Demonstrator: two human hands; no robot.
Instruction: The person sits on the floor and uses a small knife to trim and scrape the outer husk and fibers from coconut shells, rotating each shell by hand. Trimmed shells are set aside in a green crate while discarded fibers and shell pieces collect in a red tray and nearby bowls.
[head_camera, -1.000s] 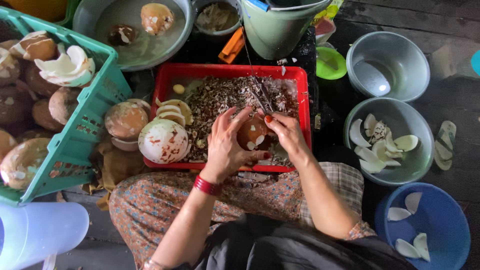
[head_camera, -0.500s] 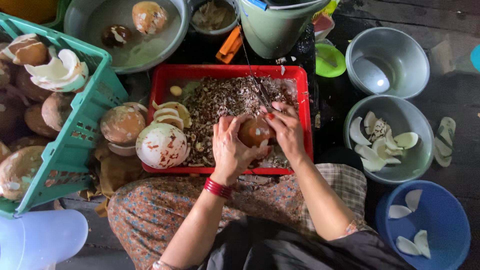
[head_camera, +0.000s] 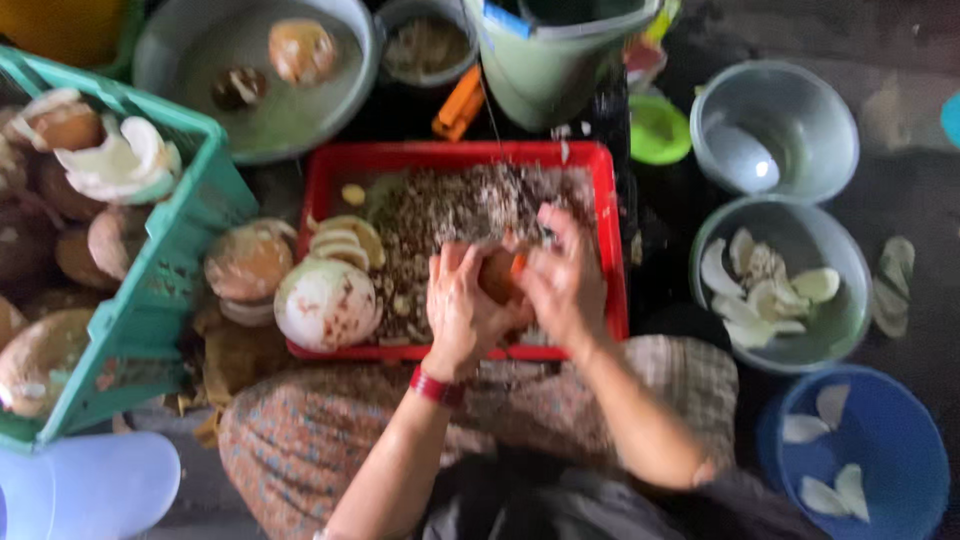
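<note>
My left hand (head_camera: 460, 305) cups a small brown coconut piece (head_camera: 497, 277) over the red tray (head_camera: 318, 190). My right hand (head_camera: 562, 275) presses against the same piece from the right, fingers curled; a knife seen earlier in it is too blurred to make out. The tray is covered with brown shavings (head_camera: 450, 205). A red band circles my left wrist. A large peeled white coconut (head_camera: 325, 303) and a brown one (head_camera: 248, 262) rest at the tray's left edge.
A green crate (head_camera: 165, 270) of coconuts stands at the left. At the right, a grey bowl (head_camera: 790, 350) and a blue basin (head_camera: 880, 440) hold white coconut slices, with an empty grey bowl (head_camera: 800, 105) behind. A green bucket (head_camera: 550, 70) and a water basin (head_camera: 300, 120) sit at the back.
The view has shifted and blurred. Both hands stay on the coconut piece, turned slightly and drawn a little closer together over the tray.
</note>
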